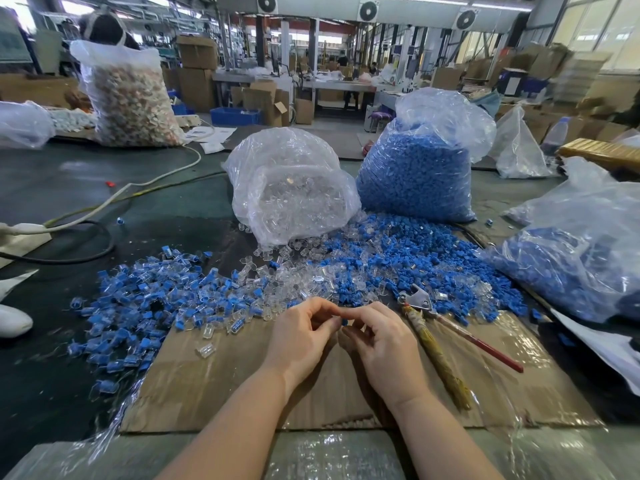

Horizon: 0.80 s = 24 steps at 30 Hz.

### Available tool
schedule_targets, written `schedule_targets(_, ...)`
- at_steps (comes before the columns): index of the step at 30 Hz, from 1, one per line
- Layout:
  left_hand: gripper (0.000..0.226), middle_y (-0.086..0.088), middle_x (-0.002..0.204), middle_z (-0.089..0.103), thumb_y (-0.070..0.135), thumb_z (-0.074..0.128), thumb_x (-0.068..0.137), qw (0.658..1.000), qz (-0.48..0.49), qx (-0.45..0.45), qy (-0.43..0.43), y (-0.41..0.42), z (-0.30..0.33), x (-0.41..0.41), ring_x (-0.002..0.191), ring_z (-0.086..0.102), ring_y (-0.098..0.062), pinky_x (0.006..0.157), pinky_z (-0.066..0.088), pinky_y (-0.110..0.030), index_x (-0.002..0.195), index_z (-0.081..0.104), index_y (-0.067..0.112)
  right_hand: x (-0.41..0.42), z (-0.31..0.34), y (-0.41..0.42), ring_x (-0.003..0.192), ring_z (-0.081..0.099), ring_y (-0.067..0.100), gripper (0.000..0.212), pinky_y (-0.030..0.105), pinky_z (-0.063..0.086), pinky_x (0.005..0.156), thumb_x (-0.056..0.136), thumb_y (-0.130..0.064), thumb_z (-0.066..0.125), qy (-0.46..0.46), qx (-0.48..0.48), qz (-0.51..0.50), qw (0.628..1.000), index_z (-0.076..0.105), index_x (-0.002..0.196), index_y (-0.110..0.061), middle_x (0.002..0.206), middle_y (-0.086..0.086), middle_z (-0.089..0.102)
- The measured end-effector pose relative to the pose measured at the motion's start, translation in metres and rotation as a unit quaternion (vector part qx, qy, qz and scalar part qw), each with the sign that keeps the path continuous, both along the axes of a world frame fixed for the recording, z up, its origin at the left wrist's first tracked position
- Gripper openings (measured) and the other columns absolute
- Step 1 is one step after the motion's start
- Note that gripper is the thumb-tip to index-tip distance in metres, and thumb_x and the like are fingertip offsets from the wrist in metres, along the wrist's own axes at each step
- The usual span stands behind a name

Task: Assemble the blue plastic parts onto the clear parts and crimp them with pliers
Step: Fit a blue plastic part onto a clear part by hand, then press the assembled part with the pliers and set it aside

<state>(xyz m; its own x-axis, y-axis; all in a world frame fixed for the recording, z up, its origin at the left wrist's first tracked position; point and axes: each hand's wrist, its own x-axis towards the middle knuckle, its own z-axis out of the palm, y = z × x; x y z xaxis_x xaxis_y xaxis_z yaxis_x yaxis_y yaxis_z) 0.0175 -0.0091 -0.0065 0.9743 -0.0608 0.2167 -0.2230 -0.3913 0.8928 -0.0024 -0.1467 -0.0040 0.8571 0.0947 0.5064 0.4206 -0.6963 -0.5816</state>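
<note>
Your left hand (299, 332) & right hand (379, 341) meet fingertip-to-fingertip over the brown cardboard sheet (221, 386) on the counter, both curled, pinching a small blue plastic part (344, 321) btwn them, w/ the red-handled metal pliers (440, 327) lying just right of your right hand.

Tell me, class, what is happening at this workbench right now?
A person is fitting small plastic parts together by hand. The left hand and right hand meet over a cardboard sheet, pinching a blue plastic part between the fingertips. The pliers lie unused beside the right hand. Assembled pieces are heaped to the left, and loose blue and clear parts spill from bags behind.
</note>
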Motion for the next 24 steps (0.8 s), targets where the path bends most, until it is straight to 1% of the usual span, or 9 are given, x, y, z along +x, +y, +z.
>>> schedule_targets(8,0.015,0.006,0.077,0.068,0.009,0.065,0.084,1.000,-0.005,-0.012,0.009,-0.0007,0.0012,-0.0002,0.069,0.063,-0.001,0.066,0.049,-0.011,0.086,0.068,0.023,0.0008,-0.0008,-0.0002,0.083,0.055,0.006,0.022,0.027,0.049,0.076,0.079,-0.016,0.072,-0.001,-0.008,-0.001,1.000,0.071,0.099,-0.025,0.086,-0.013,0.061)
schedule_targets(11,0.014,0.005,0.076,0.069,0.008,0.066,0.084,1.000,-0.004,-0.017,0.005,-0.0006,0.0012,-0.0004,0.068,0.062,-0.002,0.066,0.048,-0.011,0.087,0.069,0.021,0.0008,-0.0012,-0.0006,0.082,0.055,0.006,0.022,0.022,0.047,0.076,0.077,-0.018,0.074,0.002,-0.003,-0.003,1.000,0.071,0.098,-0.025,0.085,-0.012,0.061)
schedule_targets(14,0.016,0.006,0.075,0.068,0.007,0.066,0.084,1.000,-0.006,-0.021,0.004,-0.0005,0.0019,-0.0008,0.066,0.061,0.002,0.063,0.046,-0.009,0.085,0.069,0.022,0.0007,-0.0015,-0.0005,0.081,0.054,0.004,0.022,0.017,0.044,0.075,0.077,-0.018,0.074,0.001,-0.003,-0.002,1.000,0.071,0.098,-0.025,0.084,-0.013,0.060)
schedule_targets(16,0.017,0.008,0.075,0.068,0.008,0.065,0.084,1.000,-0.009,-0.018,0.004,-0.0006,0.0020,-0.0010,0.066,0.061,0.003,0.063,0.046,-0.008,0.084,0.067,0.024,0.0014,-0.0022,-0.0001,0.082,0.055,0.006,0.020,0.020,0.046,0.075,0.079,-0.018,0.073,0.000,-0.011,-0.004,1.000,0.071,0.098,-0.024,0.085,-0.012,0.060)
schedule_targets(20,0.012,0.009,0.076,0.067,0.011,0.066,0.084,1.000,-0.003,-0.008,0.007,-0.0005,0.0016,-0.0006,0.067,0.060,0.005,0.065,0.045,-0.007,0.086,0.066,0.023,0.0011,-0.0007,-0.0005,0.087,0.055,0.013,0.021,0.031,0.047,0.081,0.079,-0.019,0.073,0.006,-0.014,-0.035,0.999,0.068,0.099,-0.018,0.089,-0.007,0.060)
schedule_targets(22,0.011,0.008,0.076,0.067,0.011,0.066,0.085,1.000,-0.001,-0.007,0.010,-0.0001,0.0012,-0.0004,0.067,0.059,0.006,0.066,0.045,-0.007,0.086,0.067,0.021,0.0013,0.0015,-0.0029,0.094,0.055,0.018,0.026,0.033,0.045,0.087,0.078,-0.021,0.074,-0.007,-0.036,-0.077,0.996,0.067,0.103,-0.015,0.096,-0.002,0.061)
schedule_targets(24,0.011,0.009,0.076,0.066,0.012,0.065,0.085,1.000,0.002,-0.006,0.011,0.0004,0.0007,-0.0006,0.068,0.058,0.007,0.065,0.044,-0.006,0.086,0.066,0.022,0.0015,0.0069,-0.0070,0.103,0.052,0.018,0.035,0.033,0.039,0.094,0.082,-0.028,0.069,0.016,-0.080,-0.144,0.986,0.062,0.114,-0.016,0.108,-0.001,0.058)
